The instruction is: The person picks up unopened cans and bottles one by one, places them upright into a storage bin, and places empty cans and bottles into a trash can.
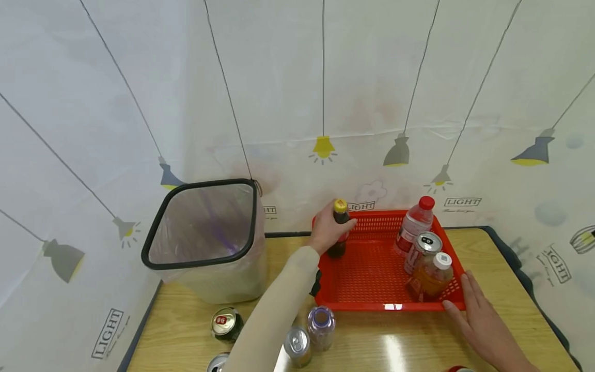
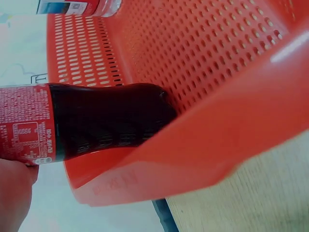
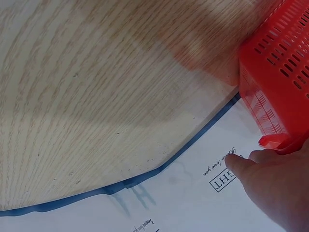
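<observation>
In the head view, my left hand (image 1: 327, 230) grips a dark cola bottle (image 1: 337, 250) with a yellow cap and red label. The bottle stands nearly upright inside the left end of a red plastic basket (image 1: 367, 274). Seen from the left wrist, the bottle's lower part (image 2: 108, 118) is down behind the basket's near wall. My right hand (image 1: 483, 323) rests at the basket's front right corner, fingers straight along the side and thumb by the front rim. At the basket's right end are a red-capped bottle (image 1: 412, 227), a can (image 1: 422, 249) and a white-capped bottle of orange-brown drink (image 1: 429, 279).
Left of the basket stands a lined bin (image 1: 200, 263) with a black rim. In front, on the wooden table (image 1: 372, 341), are a dark can (image 1: 226, 324), a silver can (image 1: 297, 346) and a clear purplish bottle (image 1: 321, 328). A printed cloth hangs behind.
</observation>
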`<state>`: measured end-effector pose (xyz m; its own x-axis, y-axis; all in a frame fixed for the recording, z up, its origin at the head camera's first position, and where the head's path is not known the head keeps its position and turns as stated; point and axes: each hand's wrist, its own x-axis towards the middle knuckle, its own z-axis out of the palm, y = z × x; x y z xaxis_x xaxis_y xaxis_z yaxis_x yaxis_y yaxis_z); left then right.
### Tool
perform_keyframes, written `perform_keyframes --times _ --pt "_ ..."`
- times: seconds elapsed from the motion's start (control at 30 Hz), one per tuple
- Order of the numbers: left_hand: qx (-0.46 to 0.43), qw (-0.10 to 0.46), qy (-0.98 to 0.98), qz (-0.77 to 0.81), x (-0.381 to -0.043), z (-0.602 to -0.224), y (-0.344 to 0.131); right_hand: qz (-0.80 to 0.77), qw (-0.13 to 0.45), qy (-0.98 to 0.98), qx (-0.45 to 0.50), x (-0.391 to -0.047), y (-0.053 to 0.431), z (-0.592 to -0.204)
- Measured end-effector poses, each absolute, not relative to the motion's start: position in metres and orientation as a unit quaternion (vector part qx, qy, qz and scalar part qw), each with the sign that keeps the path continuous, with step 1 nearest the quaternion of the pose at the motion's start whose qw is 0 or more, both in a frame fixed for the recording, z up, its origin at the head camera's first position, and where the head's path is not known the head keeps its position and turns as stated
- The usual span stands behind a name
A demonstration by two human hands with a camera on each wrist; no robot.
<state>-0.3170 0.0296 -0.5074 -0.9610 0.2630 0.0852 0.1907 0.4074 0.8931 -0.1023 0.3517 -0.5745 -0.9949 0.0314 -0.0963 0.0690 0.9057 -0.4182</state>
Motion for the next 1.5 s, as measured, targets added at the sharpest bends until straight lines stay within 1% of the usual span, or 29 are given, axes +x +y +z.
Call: perform_keyframes --times 0.27,0.43,0.63,0.73,0.87,0.97,1.1,1.5 --pt "0.12 0.084 0.863 0.484 -0.322 -0.495 0.029 -0.214 0.046 0.975 0.027 -0.102 0.351 -0.577" --pt "0.096 0.082 0.877 0.464 -0.317 -0.487 0.026 -0.218 0.051 0.974 0.028 -0.103 0.351 -0.577" --pt "0.1 0.074 0.872 0.474 -0.307 -0.482 0.021 -0.221 0.057 0.973 0.029 -0.105 0.353 -0.578" --pt "0.108 0.083 0.871 0.472 -0.297 -0.479 0.015 -0.222 0.056 0.973 0.026 -0.105 0.352 -0.58" --pt "0.139 0.087 0.875 0.456 -0.28 -0.471 0.004 -0.221 0.056 0.973 0.026 -0.105 0.351 -0.579" --pt "0.163 0.075 0.879 0.442 -0.268 -0.464 -0.005 -0.221 0.057 0.973 0.028 -0.105 0.351 -0.577" --pt "0.172 0.063 0.881 0.437 -0.256 -0.456 -0.019 -0.225 0.063 0.972 0.029 -0.106 0.352 -0.576" --pt "0.232 0.056 0.854 0.462 -0.206 -0.437 -0.067 -0.226 0.065 0.972 0.028 -0.105 0.352 -0.576"
